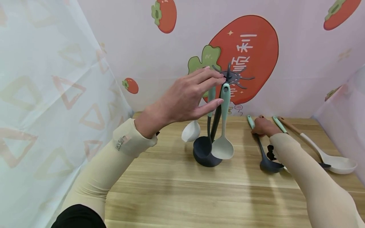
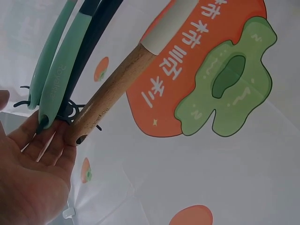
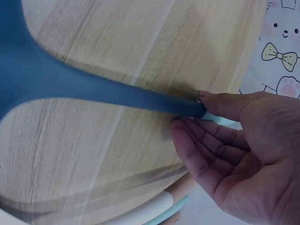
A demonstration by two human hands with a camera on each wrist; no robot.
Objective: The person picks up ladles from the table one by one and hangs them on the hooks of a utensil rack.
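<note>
A dark utensil stand with a hooked top (image 1: 234,77) rises from the table. My left hand (image 1: 191,95) reaches to that top with its fingers extended, fingertips right at the hooks. From the hooks hang a pale spoon (image 1: 223,149) with a mint handle, a dark ladle (image 1: 203,147), and a white-headed utensil (image 1: 191,131) whose wooden handle (image 2: 105,101) shows in the left wrist view. At the right, my right hand (image 1: 263,126) pinches another dark ladle (image 1: 269,165) near its mint handle, thumb and fingers on either side of the dark shaft (image 3: 140,97).
Right of that ladle lie more utensils: a white ladle (image 1: 340,164) with a wooden handle, a mint handle (image 1: 279,124) and a dark tool tip (image 1: 324,165). Printed cloth walls (image 1: 159,63) enclose the wooden table (image 1: 171,202) at the back and sides.
</note>
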